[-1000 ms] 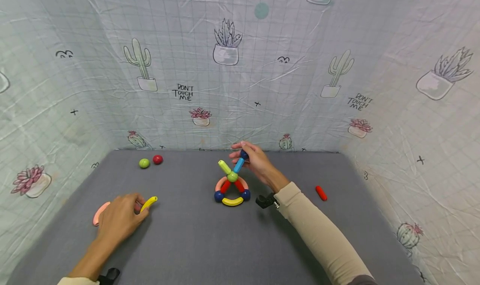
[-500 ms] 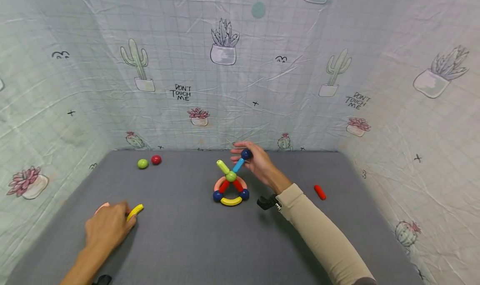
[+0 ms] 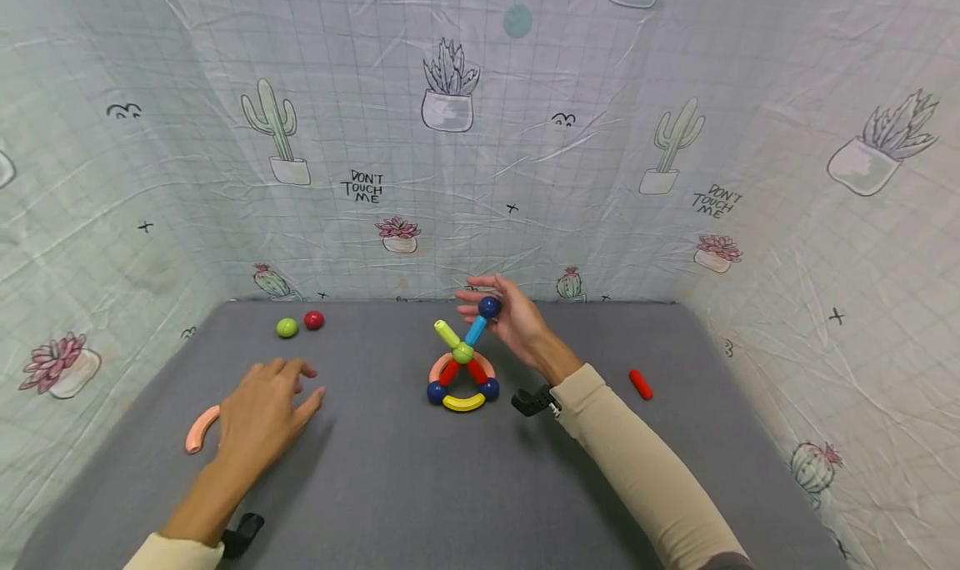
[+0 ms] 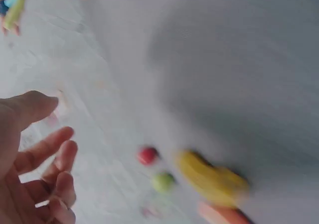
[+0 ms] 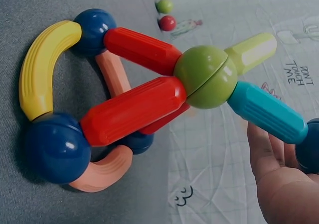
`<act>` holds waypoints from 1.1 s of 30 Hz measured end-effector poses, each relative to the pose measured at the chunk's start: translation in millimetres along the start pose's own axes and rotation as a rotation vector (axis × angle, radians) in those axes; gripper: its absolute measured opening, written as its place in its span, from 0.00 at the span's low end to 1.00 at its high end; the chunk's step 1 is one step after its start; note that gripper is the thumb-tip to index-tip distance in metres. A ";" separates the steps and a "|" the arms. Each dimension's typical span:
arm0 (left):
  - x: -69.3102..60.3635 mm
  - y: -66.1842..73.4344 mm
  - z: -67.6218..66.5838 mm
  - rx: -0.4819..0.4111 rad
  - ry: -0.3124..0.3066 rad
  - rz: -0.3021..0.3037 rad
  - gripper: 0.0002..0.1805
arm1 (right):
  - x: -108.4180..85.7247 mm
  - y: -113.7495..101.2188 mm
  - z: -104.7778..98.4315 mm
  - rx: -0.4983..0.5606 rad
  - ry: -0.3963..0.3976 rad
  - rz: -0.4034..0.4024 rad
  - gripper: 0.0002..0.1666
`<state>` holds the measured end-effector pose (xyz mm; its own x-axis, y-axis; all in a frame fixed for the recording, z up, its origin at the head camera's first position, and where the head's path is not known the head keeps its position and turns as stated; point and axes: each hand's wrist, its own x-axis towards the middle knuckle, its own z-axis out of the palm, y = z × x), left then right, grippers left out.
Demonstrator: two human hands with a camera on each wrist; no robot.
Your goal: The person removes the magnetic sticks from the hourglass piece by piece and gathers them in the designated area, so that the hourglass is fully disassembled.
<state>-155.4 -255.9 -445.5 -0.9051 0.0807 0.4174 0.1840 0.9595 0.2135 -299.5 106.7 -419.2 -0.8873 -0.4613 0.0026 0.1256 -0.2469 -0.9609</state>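
My left hand (image 3: 262,407) hovers over the table at left, fingers apart and holding nothing. In the left wrist view, a blurred yellow curved stick (image 4: 207,179) lies beside a peach curved stick (image 4: 224,214); the hand hides the yellow one in the head view. At centre stands a magnetic ball-and-stick structure. Its ring has a yellow curved stick (image 3: 463,403) and blue balls; red sticks (image 5: 134,109) rise to a green ball (image 3: 462,353). A lime stick (image 3: 446,333) and a light-blue stick (image 3: 476,330) branch upward. My right hand (image 3: 517,320) lies loosely behind the blue ball (image 3: 489,307) topping the light-blue stick; contact is unclear.
A green ball (image 3: 287,327) and a red ball (image 3: 313,320) lie at the table's back left. To the right of the structure rests a loose red stick (image 3: 641,384). A printed cloth (image 3: 330,245) encloses the grey table (image 3: 420,487) at the back and sides.
My left hand carried the yellow curved stick left towards the peach one, let it go, then came back up and right with spread fingers. The right hand's fingers have loosened around the top blue ball.
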 end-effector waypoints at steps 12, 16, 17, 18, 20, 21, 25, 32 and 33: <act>88.6 112.4 17.4 -0.183 0.032 0.261 0.18 | 1.2 -0.3 2.0 0.005 -0.023 -0.014 0.39; 109.9 138.4 25.6 -0.209 0.033 0.310 0.20 | 0.0 -1.3 2.7 0.005 -0.034 -0.014 0.41; 113.9 143.1 28.2 -0.214 0.029 0.316 0.22 | -0.3 -1.5 2.8 0.004 -0.034 -0.013 0.41; 117.3 147.2 30.6 -0.216 0.023 0.321 0.23 | -0.7 -1.8 3.0 0.005 -0.032 -0.010 0.41; 122.7 154.1 35.6 -0.217 0.011 0.330 0.25 | -1.1 -2.2 3.3 0.005 -0.030 -0.005 0.41; 125.1 156.7 38.3 -0.224 0.008 0.337 0.24 | -1.2 -2.3 3.5 0.003 -0.028 -0.004 0.41; 132.0 163.3 46.9 -0.226 0.013 0.372 0.23 | -1.1 -2.2 4.4 0.005 -0.038 -0.013 0.41; 136.9 165.5 52.3 -0.195 0.006 0.397 0.22 | 0.3 -1.8 6.5 0.017 -0.055 -0.028 0.43; 137.0 165.5 52.3 -0.196 0.007 0.396 0.22 | 0.4 -1.5 6.9 0.021 -0.055 -0.028 0.43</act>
<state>-269.0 -72.0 -399.1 -0.7480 0.4292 0.5062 0.5858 0.7855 0.1996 -297.0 101.1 -415.8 -0.8648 -0.5002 0.0452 0.1110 -0.2780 -0.9542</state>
